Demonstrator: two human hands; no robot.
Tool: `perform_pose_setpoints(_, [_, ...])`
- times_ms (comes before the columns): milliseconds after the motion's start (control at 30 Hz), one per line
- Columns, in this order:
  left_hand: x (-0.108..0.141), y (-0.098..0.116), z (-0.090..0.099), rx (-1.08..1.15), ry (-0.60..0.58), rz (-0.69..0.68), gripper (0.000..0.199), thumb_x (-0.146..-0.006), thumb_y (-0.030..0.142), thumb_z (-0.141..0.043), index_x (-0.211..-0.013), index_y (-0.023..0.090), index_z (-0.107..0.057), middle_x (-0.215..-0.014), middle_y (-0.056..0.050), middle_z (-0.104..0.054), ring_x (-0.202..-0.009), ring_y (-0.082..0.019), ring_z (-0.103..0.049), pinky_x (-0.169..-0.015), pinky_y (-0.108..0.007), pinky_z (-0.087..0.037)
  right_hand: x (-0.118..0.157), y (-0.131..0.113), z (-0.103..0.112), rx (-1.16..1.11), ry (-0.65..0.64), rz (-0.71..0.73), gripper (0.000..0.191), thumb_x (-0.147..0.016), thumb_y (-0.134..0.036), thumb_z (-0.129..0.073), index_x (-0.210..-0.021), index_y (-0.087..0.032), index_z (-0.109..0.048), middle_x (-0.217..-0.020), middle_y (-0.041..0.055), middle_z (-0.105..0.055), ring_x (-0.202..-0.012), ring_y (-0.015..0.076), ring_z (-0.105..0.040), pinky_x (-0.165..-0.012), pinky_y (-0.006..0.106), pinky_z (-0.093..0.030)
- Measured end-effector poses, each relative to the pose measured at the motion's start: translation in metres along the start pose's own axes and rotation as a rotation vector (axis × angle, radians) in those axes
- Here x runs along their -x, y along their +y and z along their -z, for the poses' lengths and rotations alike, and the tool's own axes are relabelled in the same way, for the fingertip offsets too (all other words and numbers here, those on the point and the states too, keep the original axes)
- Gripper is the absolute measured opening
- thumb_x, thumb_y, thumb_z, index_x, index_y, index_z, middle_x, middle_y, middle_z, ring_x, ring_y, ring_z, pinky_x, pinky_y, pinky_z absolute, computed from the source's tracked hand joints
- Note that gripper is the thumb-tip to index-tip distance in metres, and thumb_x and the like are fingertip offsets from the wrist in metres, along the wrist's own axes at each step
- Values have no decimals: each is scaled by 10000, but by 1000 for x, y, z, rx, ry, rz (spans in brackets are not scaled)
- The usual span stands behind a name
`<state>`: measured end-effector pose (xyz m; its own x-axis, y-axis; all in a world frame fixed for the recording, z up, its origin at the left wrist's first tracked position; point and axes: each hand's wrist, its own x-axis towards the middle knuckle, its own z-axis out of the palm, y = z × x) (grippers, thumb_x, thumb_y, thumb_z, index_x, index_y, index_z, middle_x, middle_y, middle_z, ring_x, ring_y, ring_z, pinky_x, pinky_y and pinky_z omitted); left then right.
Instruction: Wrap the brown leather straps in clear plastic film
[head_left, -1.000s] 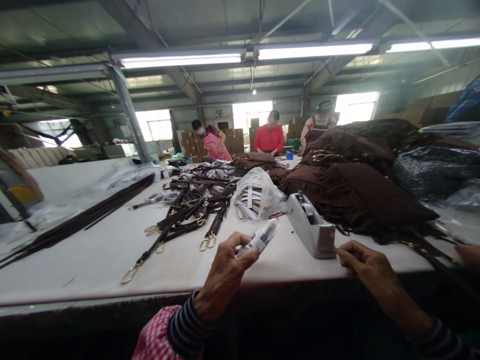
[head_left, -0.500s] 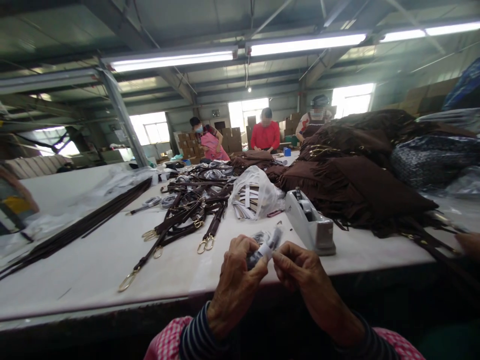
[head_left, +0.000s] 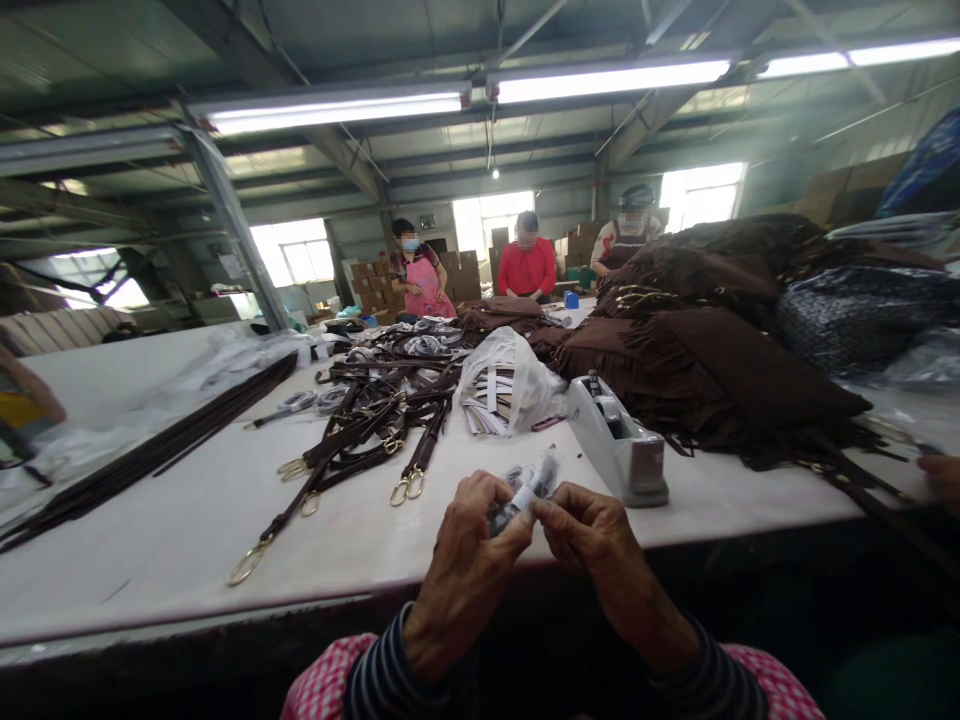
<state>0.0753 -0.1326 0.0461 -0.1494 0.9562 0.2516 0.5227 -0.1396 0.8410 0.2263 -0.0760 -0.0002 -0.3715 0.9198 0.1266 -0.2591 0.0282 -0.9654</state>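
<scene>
Near the table's front edge, my left hand (head_left: pixel 466 565) is closed around a small coiled strap bundle (head_left: pixel 541 474) wrapped in clear plastic. A white paper band (head_left: pixel 519 499) goes around the bundle, close to my left thumb. My right hand (head_left: pixel 600 540) is closed in a pinch at the end of this band, its fingertips against the left thumb. The part of the bundle inside my left palm is hidden. Just beyond my right hand stands a grey tape dispenser (head_left: pixel 626 450). Behind the bundle lies a clear plastic bag (head_left: pixel 517 385) with paper strips in it.
Dark brown straps with gold buckles (head_left: pixel 352 440) lie piled left of centre on the white table (head_left: pixel 187 540). Long dark strips (head_left: pixel 172 435) stretch along the far left. Brown fringed bags (head_left: pixel 697 375) are heaped at right. Several co-workers stand around, one in red (head_left: pixel 526 268).
My right fingertips have moved slightly left, up against the left thumb at the band. The co-worker in the pink apron has straightened up. The view has shifted a little.
</scene>
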Motion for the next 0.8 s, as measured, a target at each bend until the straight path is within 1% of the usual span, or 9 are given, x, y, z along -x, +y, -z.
perform_pose_setpoints(100, [1, 3, 7, 239, -118, 160, 295, -861, 488, -664, -806, 202, -620, -723, -6, -589, -683, -177, -524, -611, -282, -389, -3, 2, 0, 65, 8, 60, 505, -815, -561, -792, -611, -183, -526, -519, -59, -433, -484, 73, -313, -463, 240, -223])
perform_pose_setpoints(167, [1, 5, 8, 411, -171, 230, 333, -843, 502, -680, -778, 182, -617, -641, 11, -558, -583, -141, -477, -540, -258, -348, -6, 5, -1, 92, 11, 110, 485, -824, -586, -776, -656, -181, -569, -541, -53, -437, -502, 81, -319, -465, 243, -220])
perform_pose_setpoints(267, [0, 4, 8, 565, -176, 245, 334, -830, 471, -697, -723, 165, -616, -634, 5, -582, -569, -124, -486, -543, -247, -367, -11, 11, -5, 60, 14, 150, 491, -828, -623, -757, -701, -180, -588, -547, -59, -403, -514, 84, -292, -469, 247, -201])
perform_pose_setpoints(333, [0, 1, 8, 625, -158, 265, 321, -826, 446, -706, -707, 160, -619, -637, 4, -591, -580, -120, -497, -558, -241, -381, -11, 16, -9, 22, 27, 153, 515, -820, -626, -762, -663, -184, -551, -542, -62, -390, -519, 85, -293, -476, 247, -214])
perform_pose_setpoints(500, [0, -6, 13, 654, -111, 327, 321, -807, 443, -714, -693, 162, -610, -636, 9, -575, -580, -118, -486, -549, -238, -387, -4, 24, -8, 122, 74, 144, 454, -804, -547, -810, -664, -181, -581, -611, -29, -515, -587, 124, -452, -543, 248, -374])
perform_pose_setpoints(567, [0, -6, 15, 606, -117, 320, 316, -783, 428, -725, -670, 166, -589, -603, 26, -530, -559, -107, -443, -523, -230, -352, 0, 20, -3, 268, 110, 270, 350, -846, -475, -797, -744, -185, -630, -670, -15, -573, -624, 141, -512, -580, 254, -427])
perform_pose_setpoints(667, [-1, -6, 14, 556, -133, 318, 318, -761, 439, -721, -669, 180, -564, -607, 32, -508, -566, -113, -434, -529, -235, -352, 5, 5, 5, 590, 60, 639, 105, -976, -298, -674, -1030, -209, -690, -819, 11, -645, -688, 155, -582, -638, 263, -476])
perform_pose_setpoints(733, [0, -7, 13, 500, -140, 294, 337, -766, 472, -709, -670, 191, -549, -620, 28, -511, -585, -127, -453, -549, -246, -375, 7, -8, 9, 830, -64, 867, 197, -1028, -175, -563, -1189, -217, -667, -915, 44, -675, -778, 177, -632, -698, 285, -504])
perform_pose_setpoints(800, [3, -8, 12, 418, -137, 245, 354, -792, 503, -680, -670, 198, -547, -631, 19, -519, -608, -143, -469, -566, -258, -391, 8, -16, 10, 1009, -152, 1024, 282, -1036, -95, -483, -1250, -185, -642, -947, 78, -692, -831, 206, -655, -722, 313, -522])
